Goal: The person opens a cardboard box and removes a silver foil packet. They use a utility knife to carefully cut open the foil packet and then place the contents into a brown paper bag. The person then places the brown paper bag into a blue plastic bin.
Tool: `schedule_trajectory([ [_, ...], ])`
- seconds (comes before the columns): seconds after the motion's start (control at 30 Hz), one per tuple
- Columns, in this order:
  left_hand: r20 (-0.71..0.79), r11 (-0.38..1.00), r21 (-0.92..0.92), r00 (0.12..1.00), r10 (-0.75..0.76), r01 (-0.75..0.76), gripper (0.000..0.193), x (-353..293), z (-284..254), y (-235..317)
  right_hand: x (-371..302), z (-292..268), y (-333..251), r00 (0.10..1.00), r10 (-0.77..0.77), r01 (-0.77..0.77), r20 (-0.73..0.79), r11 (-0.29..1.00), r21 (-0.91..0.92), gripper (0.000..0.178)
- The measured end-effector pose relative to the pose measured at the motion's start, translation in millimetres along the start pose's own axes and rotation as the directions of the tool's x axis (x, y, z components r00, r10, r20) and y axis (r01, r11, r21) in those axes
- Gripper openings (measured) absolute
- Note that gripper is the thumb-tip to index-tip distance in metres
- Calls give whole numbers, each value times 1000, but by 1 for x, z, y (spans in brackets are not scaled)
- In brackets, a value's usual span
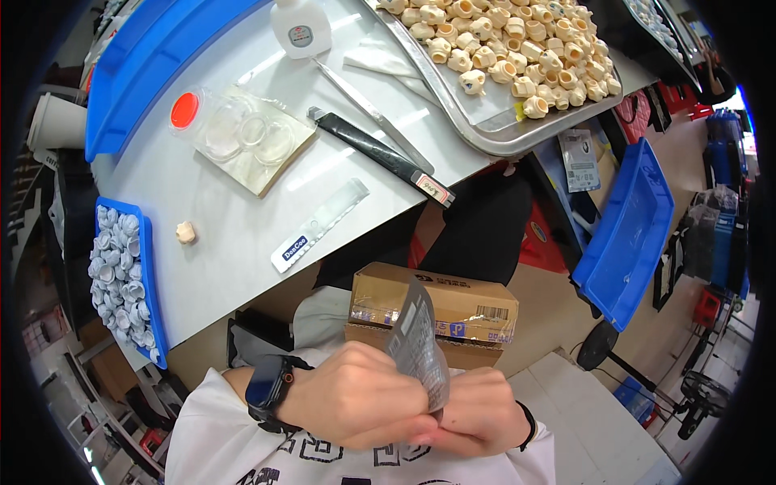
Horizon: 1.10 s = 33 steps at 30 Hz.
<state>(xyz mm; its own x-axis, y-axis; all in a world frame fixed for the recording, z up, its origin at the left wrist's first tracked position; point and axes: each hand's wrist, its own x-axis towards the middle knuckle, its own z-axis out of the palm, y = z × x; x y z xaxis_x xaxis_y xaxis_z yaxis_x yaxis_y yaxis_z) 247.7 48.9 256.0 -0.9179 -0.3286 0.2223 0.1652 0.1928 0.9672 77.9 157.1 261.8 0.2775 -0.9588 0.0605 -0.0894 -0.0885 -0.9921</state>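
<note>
Close to my chest, my left hand (368, 396) and my right hand (481, 412) are both closed, knuckles up and almost touching. Between them stands a small grey printed packet (420, 347), pinched at its lower end, its upper part sticking up. The fingertips on it are largely hidden behind the knuckles. A dark watch (271, 388) is on the left wrist and a thin black band (529, 428) on the right. Just beyond the hands sits a brown cardboard box (436, 299) with clear tape and printed labels.
The white table (234, 283) carries a clear ruler (323, 226), a black-handled tool (372, 153), metal tweezers (372, 113), clear round containers (234, 129) and a white bottle (301, 28). A metal tray (517, 137) holds cream pieces; a blue tray (153, 299) holds grey ones.
</note>
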Motion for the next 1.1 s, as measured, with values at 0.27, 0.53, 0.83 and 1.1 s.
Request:
schedule_trajectory([
  [0.27,-136,978,-174,986,96,-119,29,2,14,-7,-5,7,11,981,-143,164,-134,973,161,26],
  [0.53,-180,994,-99,983,27,-46,27,3,10,-9,-1,8,14,949,-10,98,-315,959,267,25],
  [0.83,-240,863,504,964,113,24,54,-3,16,-5,-12,3,20,915,1,-84,-403,978,-190,24],
  [1.1,-223,903,411,974,-37,128,77,4,21,-28,9,4,6,870,14,-74,-492,992,-103,24],
])
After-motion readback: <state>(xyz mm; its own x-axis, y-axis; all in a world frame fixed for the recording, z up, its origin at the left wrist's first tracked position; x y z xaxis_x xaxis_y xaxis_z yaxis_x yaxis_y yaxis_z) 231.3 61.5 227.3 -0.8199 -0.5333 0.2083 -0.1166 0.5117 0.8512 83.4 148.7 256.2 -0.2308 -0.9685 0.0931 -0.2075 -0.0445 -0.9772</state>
